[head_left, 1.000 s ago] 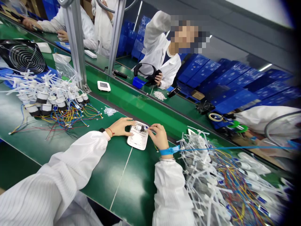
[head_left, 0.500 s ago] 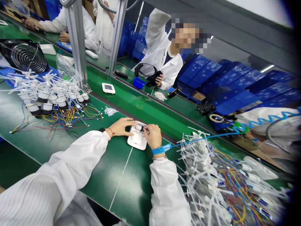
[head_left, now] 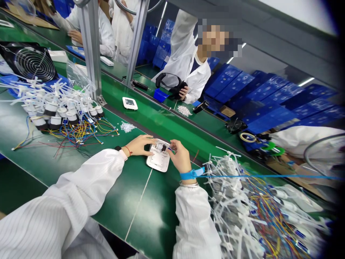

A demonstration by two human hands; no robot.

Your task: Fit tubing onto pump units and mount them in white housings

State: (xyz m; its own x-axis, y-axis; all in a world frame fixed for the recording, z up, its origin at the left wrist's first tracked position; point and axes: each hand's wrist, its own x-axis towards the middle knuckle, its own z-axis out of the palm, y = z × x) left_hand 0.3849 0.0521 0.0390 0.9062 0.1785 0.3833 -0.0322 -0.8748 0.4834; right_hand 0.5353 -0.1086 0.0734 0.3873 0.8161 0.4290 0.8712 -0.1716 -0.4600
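A shallow white plastic housing (head_left: pixel 157 163) lies on the green work surface, its inner side facing up. Inside its upper part sits a small white and black cylindrical part (head_left: pixel 162 146), partly covered. My left hand (head_left: pixel 138 145) holds the housing's left edge between thumb and fingers. At the upper right edge is my right hand (head_left: pixel 180 155), thumb and fingertips closed together by a small dark blue bit; what they pinch is too small to make out. A blue wrist strap (head_left: pixel 192 174) circles my right wrist.
White and black cylindrical parts with coloured wires (head_left: pixel 70 117) are heaped at left, beside small clear pieces (head_left: pixel 127 126). Another wired heap (head_left: pixel 242 216) lies right. A white device with a screen (head_left: pixel 130 103) rests on the green belt (head_left: pixel 151 124). Co-workers sit across; a metal post (head_left: pixel 91 46) stands left.
My right hand has shifted right, from over the housing's inside to its edge, uncovering more of the cylindrical part. The strap's blue cord is pulled straighter. The screened device has moved slightly right and nearer.
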